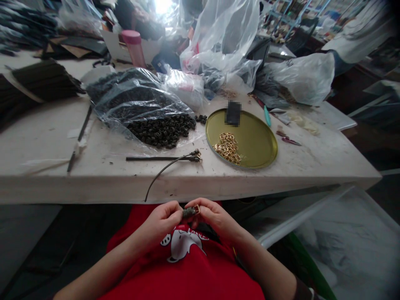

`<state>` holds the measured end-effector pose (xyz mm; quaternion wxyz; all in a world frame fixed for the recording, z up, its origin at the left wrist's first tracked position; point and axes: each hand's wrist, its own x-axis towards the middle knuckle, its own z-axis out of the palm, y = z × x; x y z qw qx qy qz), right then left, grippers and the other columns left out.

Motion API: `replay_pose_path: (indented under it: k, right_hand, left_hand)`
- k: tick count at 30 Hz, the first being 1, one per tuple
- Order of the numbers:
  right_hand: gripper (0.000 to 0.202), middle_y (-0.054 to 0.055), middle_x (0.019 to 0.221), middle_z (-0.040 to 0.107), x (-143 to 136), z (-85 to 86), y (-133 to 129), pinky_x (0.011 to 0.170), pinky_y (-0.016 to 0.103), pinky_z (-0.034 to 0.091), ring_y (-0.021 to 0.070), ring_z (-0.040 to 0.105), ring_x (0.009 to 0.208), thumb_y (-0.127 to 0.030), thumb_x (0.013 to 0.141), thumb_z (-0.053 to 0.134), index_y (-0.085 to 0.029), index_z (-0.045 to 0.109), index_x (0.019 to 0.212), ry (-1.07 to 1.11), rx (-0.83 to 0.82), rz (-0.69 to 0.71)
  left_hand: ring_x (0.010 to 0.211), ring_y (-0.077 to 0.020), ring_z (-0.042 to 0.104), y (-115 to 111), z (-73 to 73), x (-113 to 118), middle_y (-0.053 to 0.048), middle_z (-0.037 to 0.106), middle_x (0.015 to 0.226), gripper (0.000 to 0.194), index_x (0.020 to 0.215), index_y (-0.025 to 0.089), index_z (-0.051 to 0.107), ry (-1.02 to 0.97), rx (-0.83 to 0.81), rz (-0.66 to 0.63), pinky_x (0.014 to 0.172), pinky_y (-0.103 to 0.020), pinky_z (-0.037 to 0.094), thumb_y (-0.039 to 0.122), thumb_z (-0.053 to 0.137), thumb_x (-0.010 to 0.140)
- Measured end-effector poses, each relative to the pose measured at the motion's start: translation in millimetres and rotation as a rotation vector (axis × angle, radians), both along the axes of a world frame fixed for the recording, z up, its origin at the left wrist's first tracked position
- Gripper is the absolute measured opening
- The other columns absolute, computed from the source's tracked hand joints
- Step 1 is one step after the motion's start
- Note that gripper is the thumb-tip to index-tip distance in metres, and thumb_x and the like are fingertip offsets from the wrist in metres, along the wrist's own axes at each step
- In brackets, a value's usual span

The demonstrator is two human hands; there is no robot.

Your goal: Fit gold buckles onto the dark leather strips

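Hands (pixel 166 216) pinch a dark strap (pixel 188 213) and its gold buckle (pixel 197 209) beside the pale table (pixel 103 184).

Open passage runs left of the straps (pixel 156 158), with the bag (pixel 134 89) behind and tray (pixel 259 141) rightward.

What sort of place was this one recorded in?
Most likely a workshop or small factory: the worktable carries a round tray with gold buckles, a plastic bag of dark loops, and a banded bundle of dark strips.
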<state>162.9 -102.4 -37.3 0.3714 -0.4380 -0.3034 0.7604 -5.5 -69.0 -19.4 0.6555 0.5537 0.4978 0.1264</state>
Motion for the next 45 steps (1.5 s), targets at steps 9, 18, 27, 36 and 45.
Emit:
replay_pose_path:
  k: [9,18,27,36,45]
  right_hand:
    - [0.019,-0.002,0.06,0.06,-8.9,-5.7,-0.6,0.052,0.019,0.042,0.0057,0.052,0.05,-0.023,0.062,0.071,-0.014,0.061,0.076,0.376,-0.198,-0.172]
    - [0.022,-0.002,0.064,0.059,-5.8,-5.8,0.5,0.058,0.02,0.04,0.007,0.053,0.057,-0.035,0.076,0.06,-0.016,0.061,0.088,-0.016,0.069,-0.195]
    - [0.035,-0.002,0.07,0.056,-9.3,-11.2,3.3,0.054,0.021,0.037,0.0069,0.049,0.055,-0.04,0.066,0.068,-0.015,0.054,0.086,0.055,-0.041,-0.122]
    - [0.022,-0.005,0.062,0.051,-18.8,-8.0,3.5,0.051,0.02,0.035,0.0084,0.043,0.054,-0.029,0.067,0.065,-0.018,0.052,0.08,-0.37,0.193,-0.164]
    - [0.026,0.0,0.079,0.054,-2.7,-3.7,12.4,0.061,0.024,0.04,0.0119,0.05,0.068,-0.026,0.07,0.062,-0.018,0.05,0.092,-0.538,0.447,0.02]
  left_hand:
    - [0.054,-0.011,0.036,-5.7,-9.6,-1.7,0.005,0.04,0.057,0.021,0.06,0.018,0.042,-0.063,0.141,-0.045,0.05,-0.021,0.03,0.031,0.042,0.076]
    - [0.058,-0.0129,0.042,-4.3,-7.1,-6.6,0.003,0.045,0.061,0.019,0.065,0.017,0.046,0.015,0.261,-0.081,0.052,-0.022,0.032,0.028,0.04,0.08]
    - [0.063,-0.0149,0.046,-6.0,-8.6,-2.0,0.0,0.05,0.066,0.024,0.068,0.017,0.05,0.006,0.279,-0.043,0.057,-0.023,0.037,0.031,0.038,0.084]
    - [0.064,-0.0164,0.046,1.7,-3.6,4.0,-0.002,0.051,0.068,0.023,0.068,0.017,0.051,0.09,0.334,-0.14,0.059,-0.025,0.036,0.028,0.037,0.083]
    - [0.057,-0.0136,0.043,7.0,-7.4,2.9,0.003,0.044,0.059,0.022,0.063,0.018,0.042,0.063,0.131,-0.141,0.052,-0.023,0.032,0.031,0.037,0.08]
